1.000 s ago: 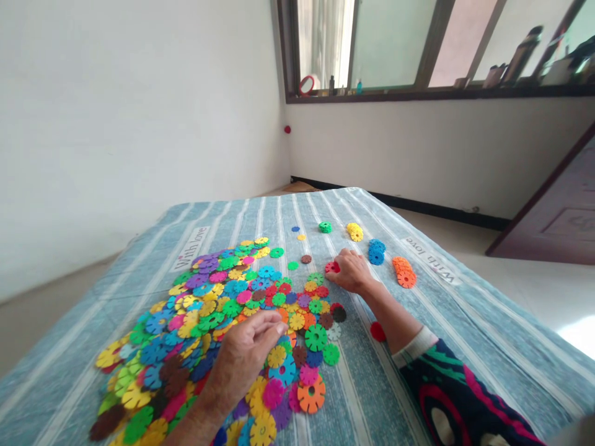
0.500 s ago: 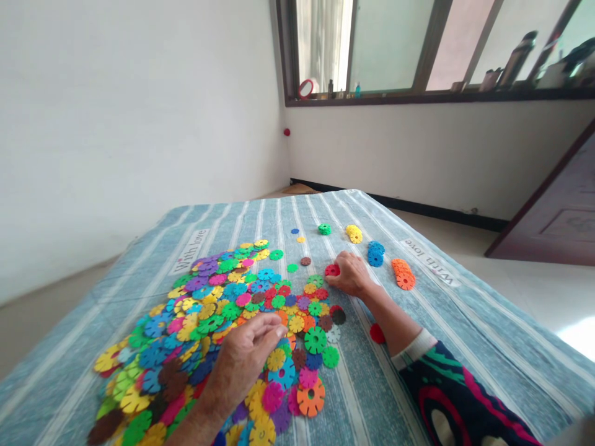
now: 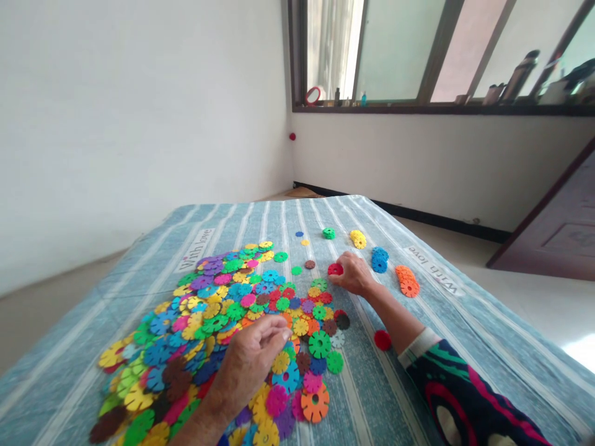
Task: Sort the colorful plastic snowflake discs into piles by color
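Observation:
My right hand (image 3: 354, 274) is closed at the edge of a red snowflake disc (image 3: 335, 269), a notched plastic building piece, low over the cloth to the right of the pile. My left hand (image 3: 260, 347) hovers over the pile of mixed-colour snowflake discs (image 3: 214, 303), thumb and fingertips drawn together. Whether anything is between them is hidden; an orange disc shows just behind the fingertips. By my right forearm lies another red disc (image 3: 383, 340). A brown disc (image 3: 310, 264) rests left of my right hand.
Beyond my right hand are a green stack (image 3: 328, 233), a yellow group (image 3: 358, 239), a blue group (image 3: 380, 259) and an orange overlapping row (image 3: 407, 281). Small blue (image 3: 299, 234) and yellow (image 3: 305, 243) discs lie farther back. A striped cloth (image 3: 260, 217) covers the table.
The view has shifted slightly, so everything appears a little lower and farther right. Both hands keep nearly the same places over the table, the right still at the red disc.

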{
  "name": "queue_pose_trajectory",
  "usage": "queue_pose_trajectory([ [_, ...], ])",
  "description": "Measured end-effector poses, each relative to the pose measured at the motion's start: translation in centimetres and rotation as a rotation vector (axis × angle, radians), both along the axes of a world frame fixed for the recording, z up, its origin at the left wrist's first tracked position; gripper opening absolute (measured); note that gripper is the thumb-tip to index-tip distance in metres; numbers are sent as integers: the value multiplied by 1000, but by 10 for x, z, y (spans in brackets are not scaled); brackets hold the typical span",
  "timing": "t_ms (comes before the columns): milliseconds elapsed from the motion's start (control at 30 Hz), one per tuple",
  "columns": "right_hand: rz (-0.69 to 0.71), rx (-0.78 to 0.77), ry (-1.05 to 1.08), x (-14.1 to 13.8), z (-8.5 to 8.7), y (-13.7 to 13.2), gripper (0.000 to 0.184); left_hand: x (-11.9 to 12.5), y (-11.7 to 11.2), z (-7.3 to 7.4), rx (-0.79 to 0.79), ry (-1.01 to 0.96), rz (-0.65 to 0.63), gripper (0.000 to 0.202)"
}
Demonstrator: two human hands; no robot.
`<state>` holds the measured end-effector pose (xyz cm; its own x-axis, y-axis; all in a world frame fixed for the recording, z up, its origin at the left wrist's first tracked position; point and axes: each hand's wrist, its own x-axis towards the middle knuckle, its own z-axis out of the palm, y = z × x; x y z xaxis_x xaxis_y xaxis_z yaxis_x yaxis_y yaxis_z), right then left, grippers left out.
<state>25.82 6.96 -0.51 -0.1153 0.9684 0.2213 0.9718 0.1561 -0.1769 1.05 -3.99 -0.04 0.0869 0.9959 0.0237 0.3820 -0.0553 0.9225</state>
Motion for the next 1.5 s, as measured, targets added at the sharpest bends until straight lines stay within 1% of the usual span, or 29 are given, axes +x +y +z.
queue_pose_trajectory([
  [133,7,-10,-27,0,1,5,28,0,0,-1,1,-9,-15,29],
  [333,3,-6,-46,-1,-2,8,31,-2,1,-5,23,16,-35,29],
  [700,1,0,-61,-2,-3,6,31,-3,2,-7,41,37,-81,24],
  [867,2,2,-47,-1,-7,6,30,-1,-1,-6,87,82,-117,19],
  [1033,6,4,-22,1,-15,7,30,1,-6,-5,192,160,-162,16],
  [1233,10,7,13,2,-17,6,28,1,-9,-13,328,303,-223,14],
  [1400,26,17,31,4,-17,9,27,3,-13,-18,536,521,-290,13],
  [1500,38,27,38,4,-16,16,28,4,-14,-18,596,637,-335,15],
])
